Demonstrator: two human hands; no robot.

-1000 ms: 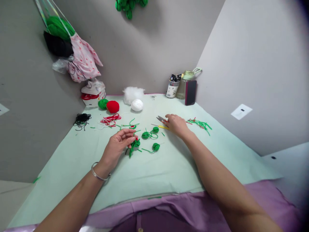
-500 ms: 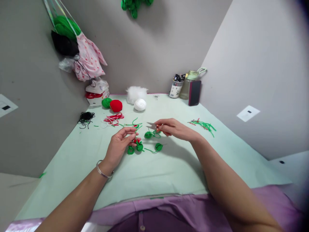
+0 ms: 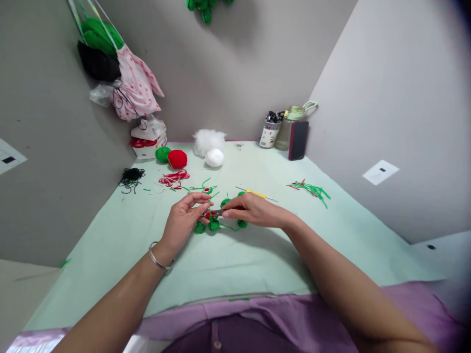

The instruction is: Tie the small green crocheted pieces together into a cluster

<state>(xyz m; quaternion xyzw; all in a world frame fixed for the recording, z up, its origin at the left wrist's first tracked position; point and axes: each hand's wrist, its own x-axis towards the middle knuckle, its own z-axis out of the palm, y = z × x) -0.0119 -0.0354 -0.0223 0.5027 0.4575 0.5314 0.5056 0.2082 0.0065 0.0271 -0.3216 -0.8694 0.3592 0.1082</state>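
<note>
My left hand [image 3: 183,212] pinches a small red and green crocheted piece [image 3: 214,225], with a green yarn end standing up from its fingers. A green crocheted ring [image 3: 199,227] lies beside it; I cannot tell whether they are joined. My right hand [image 3: 257,211] is closed round small scissors [image 3: 218,213], handles mostly hidden. The blades reach to the yarn at the red part, by the left fingertips. Green crocheted balls [image 3: 242,223] lie partly under the right hand. Just beyond it rests a yellow-handled crochet hook [image 3: 256,194].
Red [image 3: 177,159], green and white yarn balls stand at the back with white stuffing [image 3: 209,142]. Black yarn scraps [image 3: 131,179] lie left, green scraps [image 3: 312,189] right. A pen cup [image 3: 270,135], bottle and phone [image 3: 298,140] stand back right. A dotted bag [image 3: 138,88] hangs on the wall.
My right hand has moved left and nearer with the scissors, bringing the blades to the crocheted piece. The yellow crochet hook has come into view. My left hand has stayed almost still.
</note>
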